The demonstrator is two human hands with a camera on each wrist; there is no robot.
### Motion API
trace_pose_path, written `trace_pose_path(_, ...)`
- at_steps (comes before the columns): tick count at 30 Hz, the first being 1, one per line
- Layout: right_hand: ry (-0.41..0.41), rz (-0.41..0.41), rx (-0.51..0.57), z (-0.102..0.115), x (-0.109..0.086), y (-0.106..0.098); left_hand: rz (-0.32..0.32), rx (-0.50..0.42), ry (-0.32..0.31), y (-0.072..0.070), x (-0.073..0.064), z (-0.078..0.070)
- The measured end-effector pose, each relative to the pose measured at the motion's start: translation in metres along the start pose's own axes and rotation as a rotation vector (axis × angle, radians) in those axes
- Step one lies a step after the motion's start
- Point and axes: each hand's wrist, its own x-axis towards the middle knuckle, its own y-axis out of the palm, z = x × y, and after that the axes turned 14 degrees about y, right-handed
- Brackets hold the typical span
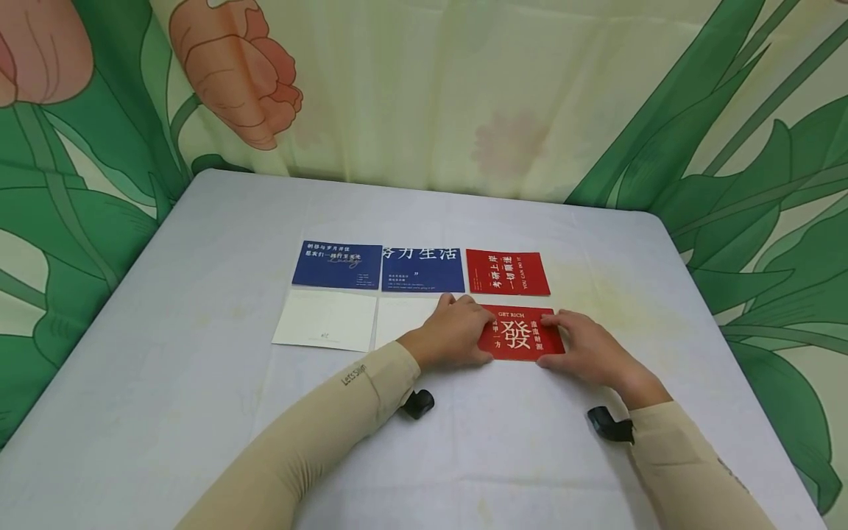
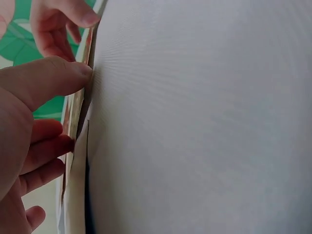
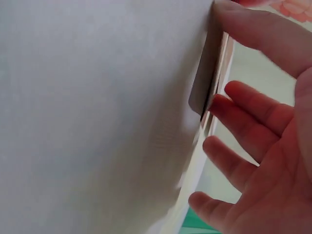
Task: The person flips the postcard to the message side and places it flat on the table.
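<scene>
Holding red card (image 1: pixel 521 333), left hand (image 1: pixel 457 331) partly hides white card (image 1: pixel 400 319).

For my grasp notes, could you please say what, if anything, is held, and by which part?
The left hand and right hand hold the red GET RICH card by its opposite ends.

A red rectangular card (image 1: pixel 520 333) sits between the two hands, gripped at its short ends: the left hand (image 1: pixel 453 331) covers part of its left end, the right hand (image 1: pixel 592 350) holds the right. Its printed face is up, reading upright for the person, long sides running from hand to hand. White print shows a large central character, "GET RICH" above it, and smaller characters down both sides near the fingers.
</scene>
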Motion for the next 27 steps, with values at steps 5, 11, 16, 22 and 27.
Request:
trace_pose_path(5,-0.039,-0.017,-0.027,0.002,-0.003,0.0,0.016,0.032,0.015,-0.003,-0.001,-0.002)
trace_pose_path(11,-0.108,-0.041,-0.064,0.004,-0.009,0.001,0.012,0.018,0.026,-0.002,-0.001,-0.005)
trace_pose_path(16,-0.158,-0.071,-0.104,0.007,-0.012,0.0,0.035,0.039,0.012,-0.002,0.0,-0.008)
trace_pose_path(22,-0.142,-0.074,-0.142,0.009,-0.012,0.001,0.043,0.057,-0.015,-0.002,0.001,-0.01)
trace_pose_path(27,-0.117,-0.065,-0.16,0.01,-0.012,0.002,-0.002,0.053,-0.012,-0.002,0.001,-0.009)
